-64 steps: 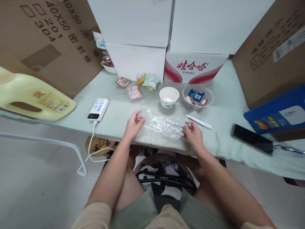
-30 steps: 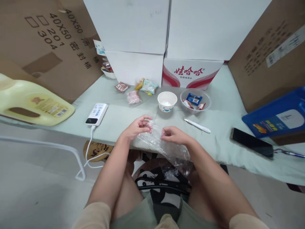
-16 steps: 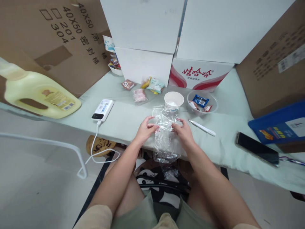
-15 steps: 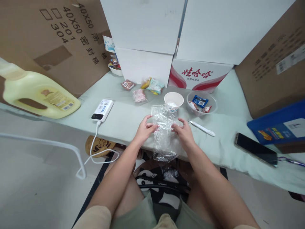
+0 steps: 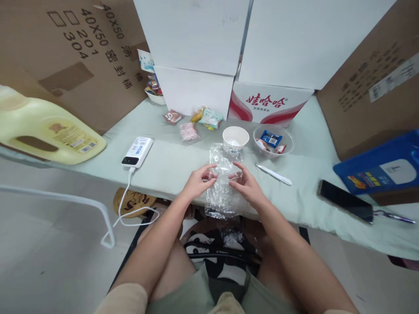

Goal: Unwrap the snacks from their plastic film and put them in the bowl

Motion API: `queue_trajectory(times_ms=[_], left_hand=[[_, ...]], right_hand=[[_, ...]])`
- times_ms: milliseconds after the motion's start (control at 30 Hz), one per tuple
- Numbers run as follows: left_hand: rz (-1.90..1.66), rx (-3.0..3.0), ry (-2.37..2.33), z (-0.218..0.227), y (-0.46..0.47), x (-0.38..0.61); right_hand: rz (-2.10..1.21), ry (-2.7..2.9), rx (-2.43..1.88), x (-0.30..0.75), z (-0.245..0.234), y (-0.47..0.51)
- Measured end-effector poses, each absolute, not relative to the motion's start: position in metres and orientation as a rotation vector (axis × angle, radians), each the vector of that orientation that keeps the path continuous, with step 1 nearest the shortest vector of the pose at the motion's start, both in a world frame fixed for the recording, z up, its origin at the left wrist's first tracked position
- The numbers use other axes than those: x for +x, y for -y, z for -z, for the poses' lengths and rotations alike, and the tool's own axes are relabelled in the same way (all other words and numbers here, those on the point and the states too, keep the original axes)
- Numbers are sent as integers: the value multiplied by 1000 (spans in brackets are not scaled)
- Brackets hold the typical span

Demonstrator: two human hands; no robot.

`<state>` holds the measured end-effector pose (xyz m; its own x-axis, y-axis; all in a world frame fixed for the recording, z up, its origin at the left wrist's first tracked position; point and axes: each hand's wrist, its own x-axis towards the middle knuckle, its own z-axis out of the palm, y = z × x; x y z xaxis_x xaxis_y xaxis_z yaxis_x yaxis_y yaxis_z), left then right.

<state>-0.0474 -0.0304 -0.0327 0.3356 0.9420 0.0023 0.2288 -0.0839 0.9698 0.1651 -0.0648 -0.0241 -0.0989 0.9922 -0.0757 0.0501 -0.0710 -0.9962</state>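
Observation:
A clear, crinkled plastic bag point(image 5: 219, 198) lies along the front of the table, its near end reaching over the edge. My left hand point(image 5: 197, 181) is at the bag's left side, thumb and fingers apart and curved inward. Facing it from the right, my right hand point(image 5: 248, 185) has its thumb and fingers parted too. The fingertips of both hands are over the bag; whether they touch it I cannot tell. Just beyond the bag stands a white paper cup point(image 5: 236, 146) with something whitish inside. To the right of my right hand lies a white craft knife-like tool point(image 5: 274, 174).
A clear plastic bowl point(image 5: 288, 138) holds several wrapped snacks. More snack packets, including a pink one point(image 5: 189, 132), lie near the white boxes point(image 5: 199, 89). A power bank point(image 5: 137, 151) with a cable is left, a phone point(image 5: 345, 201) right. A yellow jug point(image 5: 75, 144) stands far left.
My fingers have spread and arched over the bag, where before they were pressed closer to it. The whole view has shifted slightly; the other things stay in place.

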Motion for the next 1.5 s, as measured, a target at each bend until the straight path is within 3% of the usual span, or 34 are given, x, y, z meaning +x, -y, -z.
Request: queue_trajectory(times_ms=[100, 300, 433, 500, 600, 733, 933, 1067, 1233, 1500], left_hand=[[-861, 1827, -1189, 31, 33, -48], [-978, 2119, -1296, 28, 38, -45], [-1073, 2067, -1225, 18, 43, -47], [-1045, 1875, -1036, 11, 48, -48], [-882, 1524, -794, 8, 52, -46], [-707, 1274, -889, 16, 46, -36], [-1039, 993, -988, 23, 34, -25], [-1057, 818, -979, 20, 36, -26], [-726, 884, -891, 25, 39, -22], [-839, 977, -847, 31, 37, -24]], right_hand=[[-1186, 1484, -1324, 166, 30, 71], [-463, 1852, -1756, 150, 33, 76], [-248, 1934, -1616, 152, 15, 84], [-394, 1952, -1455, 158, 5, 90], [-880, 1791, -1326, 166, -3, 94], [-1239, 1301, -1475, 175, 1, 84], [-1492, 1108, -1312, 175, 7, 76], [-1484, 994, -1322, 166, 10, 75], [-1467, 734, -1235, 163, 13, 70], [-1541, 845, -1327, 168, 18, 72]])
